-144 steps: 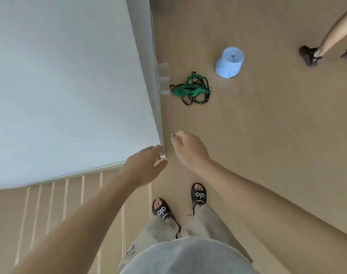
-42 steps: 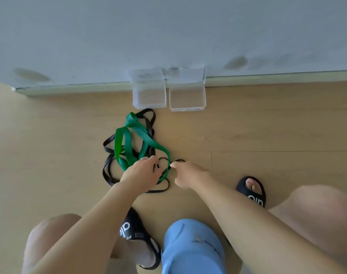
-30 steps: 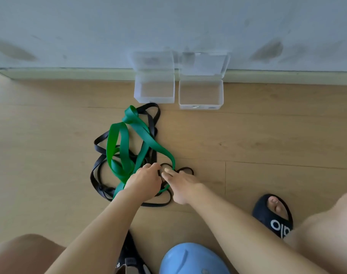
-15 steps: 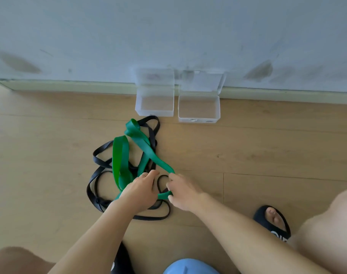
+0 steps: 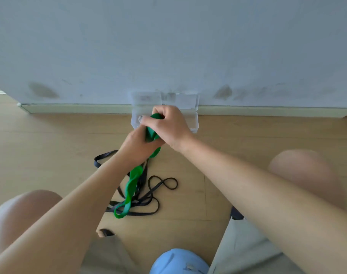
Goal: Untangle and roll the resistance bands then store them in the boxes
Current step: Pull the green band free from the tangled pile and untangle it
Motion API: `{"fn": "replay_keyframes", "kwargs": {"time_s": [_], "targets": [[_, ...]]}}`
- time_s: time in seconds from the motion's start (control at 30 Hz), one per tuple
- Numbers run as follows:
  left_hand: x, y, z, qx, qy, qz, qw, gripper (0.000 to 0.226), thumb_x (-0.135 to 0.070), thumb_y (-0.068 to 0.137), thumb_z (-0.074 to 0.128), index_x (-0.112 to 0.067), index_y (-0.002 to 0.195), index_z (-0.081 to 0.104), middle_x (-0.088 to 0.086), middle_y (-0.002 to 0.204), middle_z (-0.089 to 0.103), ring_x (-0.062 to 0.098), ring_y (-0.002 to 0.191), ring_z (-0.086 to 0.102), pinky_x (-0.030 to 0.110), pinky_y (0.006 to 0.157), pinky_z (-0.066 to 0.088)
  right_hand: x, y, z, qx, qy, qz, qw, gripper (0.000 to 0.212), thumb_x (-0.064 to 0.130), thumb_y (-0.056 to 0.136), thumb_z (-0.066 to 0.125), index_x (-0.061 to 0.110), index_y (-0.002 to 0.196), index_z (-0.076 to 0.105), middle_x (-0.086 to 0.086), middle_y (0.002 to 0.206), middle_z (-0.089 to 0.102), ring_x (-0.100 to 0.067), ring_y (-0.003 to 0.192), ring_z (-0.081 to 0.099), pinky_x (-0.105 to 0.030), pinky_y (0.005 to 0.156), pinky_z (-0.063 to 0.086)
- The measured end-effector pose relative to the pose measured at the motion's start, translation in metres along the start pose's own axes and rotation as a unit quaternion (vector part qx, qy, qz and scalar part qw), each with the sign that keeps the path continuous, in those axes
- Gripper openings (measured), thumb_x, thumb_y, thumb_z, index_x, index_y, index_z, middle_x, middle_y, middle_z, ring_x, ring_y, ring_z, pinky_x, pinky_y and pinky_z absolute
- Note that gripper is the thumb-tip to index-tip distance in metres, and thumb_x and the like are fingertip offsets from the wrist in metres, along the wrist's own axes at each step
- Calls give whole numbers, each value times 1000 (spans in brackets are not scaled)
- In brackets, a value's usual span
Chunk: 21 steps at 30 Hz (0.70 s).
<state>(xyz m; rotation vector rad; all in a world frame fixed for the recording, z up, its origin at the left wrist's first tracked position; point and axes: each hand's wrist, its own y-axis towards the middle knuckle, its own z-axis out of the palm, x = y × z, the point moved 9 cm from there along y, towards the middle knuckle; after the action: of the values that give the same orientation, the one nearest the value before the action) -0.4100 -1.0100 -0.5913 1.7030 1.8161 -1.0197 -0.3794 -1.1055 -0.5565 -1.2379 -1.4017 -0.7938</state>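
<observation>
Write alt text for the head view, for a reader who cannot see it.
Both hands, the left hand and the right hand, grip a green resistance band lifted above a wooden floor. Its lower end trails among black bands. Two clear boxes sit open against the wall beyond.

Bare forearms, knees; beige shorts [image 5: 245, 252].

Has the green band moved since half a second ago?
Yes. Both hands have lifted the green band up toward the clear boxes; only its tail reaches the floor.
</observation>
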Motion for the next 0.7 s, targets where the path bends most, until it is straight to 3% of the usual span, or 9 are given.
{"fn": "replay_keyframes", "kwargs": {"time_s": [0.1, 0.17, 0.23, 0.33, 0.43, 0.5, 0.7], "targets": [[-39, -10, -22, -40, -1, 36, 999, 23, -32, 94, 67, -23, 111, 55, 10, 100, 70, 27, 97, 67, 44, 81, 54, 36, -12, -22, -36, 47, -17, 998, 45, 8, 83, 73, 15, 60, 36, 5, 53, 27, -15, 55, 33, -29, 56, 28], [-57, -19, -30, -45, 2, 70, 997, 22, -37, 92, 69, -25, 95, 51, 4, 82, 65, 22, 76, 62, 40, 69, 51, 54, -17, -44, -71, 63, -18, 995, 46, 7, 82, 73, 17, 58, 35, 5, 52, 28, -15, 53, 32, -27, 54, 29], [-68, -28, -36, -51, 28, 84, 995, 36, -41, 91, 72, -18, 84, 45, 4, 69, 51, 20, 61, 49, 34, 59, 38, 63, -21, -66, -102, 71, -13, 992, 48, 10, 81, 74, 19, 57, 34, 3, 54, 28, -16, 54, 32, -28, 55, 29], [-83, -38, -46, -60, 29, 103, 992, 39, -42, 89, 74, -11, 88, 52, 9, 69, 62, 26, 65, 64, 35, 58, 47, 64, -27, -85, -123, 64, 18, 990, 44, 16, 80, 76, 21, 59, 38, -6, 64, 37, -20, 62, 41, -27, 59, 35], [-90, -47, -58, -77, 15, 111, 991, 35, -41, 89, 74, -10, 91, 57, 4, 67, 68, 15, 61, 67, 20, 54, 48, 62, -29, -89, -114, 63, 48, 990, 33, 15, 82, 77, 16, 75, 45, -5, 67, 48, -21, 62, 49, -28, 55, 42], [-90, -53, -66, -89, 9, 115, 989, 32, -41, 89, 75, -13, 90, 59, 1, 65, 66, 12, 59, 68, 18, 53, 48, 66, -30, -87, -103, 59, 50, 992, 33, 12, 84, 77, 13, 86, 44, -9, 76, 52, -23, 64, 52, -31, 55, 44], [-92, -56, -69, -56, 31, 131, 989, 28, -35, 89, 77, -16, 99, 59, 3, 75, 67, 19, 71, 71, 37, 67, 55, 70, -36, -86, -100, 64, 37, 992, 28, 16, 91, 75, 12, 92, 47, -12, 85, 58, -22, 62, 58, -30, 57, 50]]}}
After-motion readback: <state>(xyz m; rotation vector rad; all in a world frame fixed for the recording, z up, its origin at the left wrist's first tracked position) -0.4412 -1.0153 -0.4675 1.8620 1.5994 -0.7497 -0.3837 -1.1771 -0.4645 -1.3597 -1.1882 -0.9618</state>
